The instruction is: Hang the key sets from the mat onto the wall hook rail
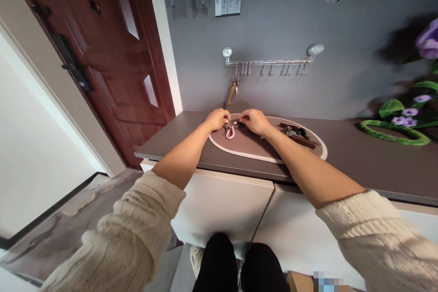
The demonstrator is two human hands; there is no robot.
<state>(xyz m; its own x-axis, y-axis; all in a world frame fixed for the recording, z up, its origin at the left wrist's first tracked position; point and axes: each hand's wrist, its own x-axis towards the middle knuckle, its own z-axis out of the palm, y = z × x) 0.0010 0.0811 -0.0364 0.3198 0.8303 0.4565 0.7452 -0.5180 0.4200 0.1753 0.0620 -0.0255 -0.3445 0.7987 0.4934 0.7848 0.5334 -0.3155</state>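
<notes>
Both hands are over the left part of an oval brown mat (pixel 246 145) with a pale rim. Between them lies a bunch of keys (pixel 233 124) with a pink loop strap (pixel 230 133). My left hand (pixel 219 119) pinches at the left side of this bunch, its fingers closed. From the right, my right hand (pixel 253 121) closes thumb and fingers on a dark part of the same bunch. More keys with brown and black holders (pixel 298 136) rest on the mat's right side. Another key ring with a brown strap (pixel 232 91) hangs from the rail above.
A clear hook rail (pixel 270 62) is fixed to the grey wall behind the dark countertop (pixel 345 159). Artificial purple flowers (pixel 405 118) and a green ring stand at the right. A dark red door (pixel 116 64) is at the left. White cabinet doors (pixel 222 200) sit below the counter.
</notes>
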